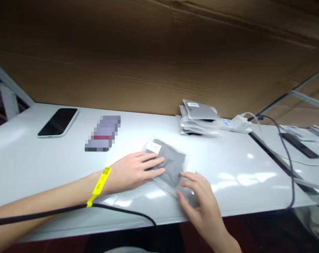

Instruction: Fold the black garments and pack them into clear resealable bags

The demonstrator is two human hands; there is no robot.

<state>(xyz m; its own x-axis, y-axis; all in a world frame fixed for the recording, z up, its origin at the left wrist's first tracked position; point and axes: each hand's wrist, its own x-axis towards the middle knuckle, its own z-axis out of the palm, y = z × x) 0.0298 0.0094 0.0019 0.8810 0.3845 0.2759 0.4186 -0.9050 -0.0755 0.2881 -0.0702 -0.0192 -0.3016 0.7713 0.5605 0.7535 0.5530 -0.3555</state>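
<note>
Pouch: clear plastic pouch (pixel 172 167) with grey folded fabric inside and a small white label at its far corner; lies flat on the white table (pixel 30 158), near the front edge.
Left hand: left hand (pixel 134 170) rests on the pouch's left side, fingers extended and flat, pressing down, apparently to pin it; nothing gripped.
Right hand: right hand (pixel 198 198) at the pouch's near right corner, fingers loosely spread, tips on the plastic, seemingly smoothing the edge.
Wristband: yellow wristband (pixel 100 185) on the left wrist.
Stack: stack of similar pouches (pixel 198 117) behind the pouch, against the cardboard wall.
Phone: dark phone (pixel 58 121) well left of the pouch, face up.
Cable: black cable (pixel 69 210) runs under the left forearm.
</note>
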